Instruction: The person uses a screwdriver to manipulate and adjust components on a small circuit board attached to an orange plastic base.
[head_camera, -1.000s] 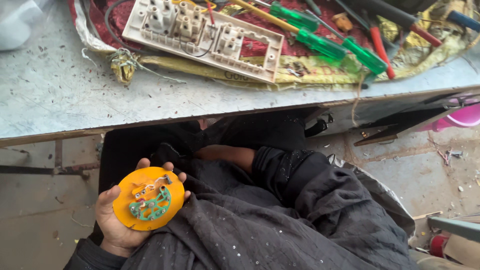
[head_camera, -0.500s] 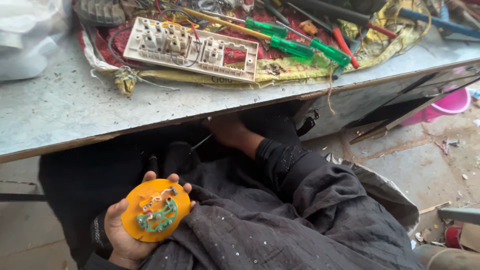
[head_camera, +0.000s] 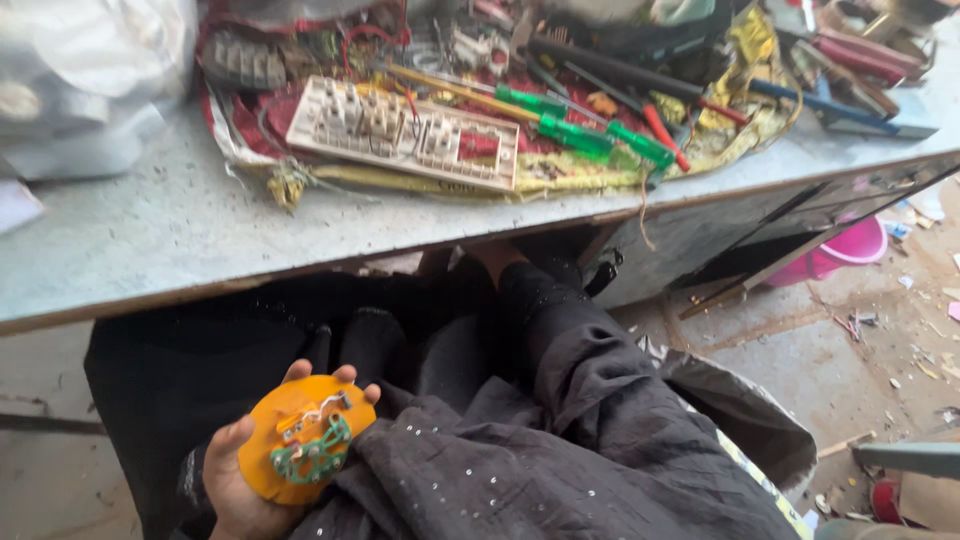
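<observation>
My left hand (head_camera: 232, 492) rests in my lap at the lower left and holds a round orange disc (head_camera: 300, 440), cupped in the palm with the fingertips curled over its top edge. The disc's face carries a green curved part and small white and metal pieces. My right arm, in a black sequinned sleeve (head_camera: 580, 360), stretches forward under the table edge. Only a bit of my right hand (head_camera: 493, 258) shows in the shadow there, and its fingers are hidden.
A grey table (head_camera: 150, 250) spans the top. On it lie a white switchboard (head_camera: 405, 130), green-handled screwdrivers (head_camera: 580, 135), a red-handled one (head_camera: 665, 130), tangled wires and a white plastic bag (head_camera: 80, 80). A pink tub (head_camera: 850, 250) sits on the littered floor to the right.
The view has tilted up, showing more of the tabletop. My left hand keeps the orange disc in my lap. My right hand has slid further under the table edge.
</observation>
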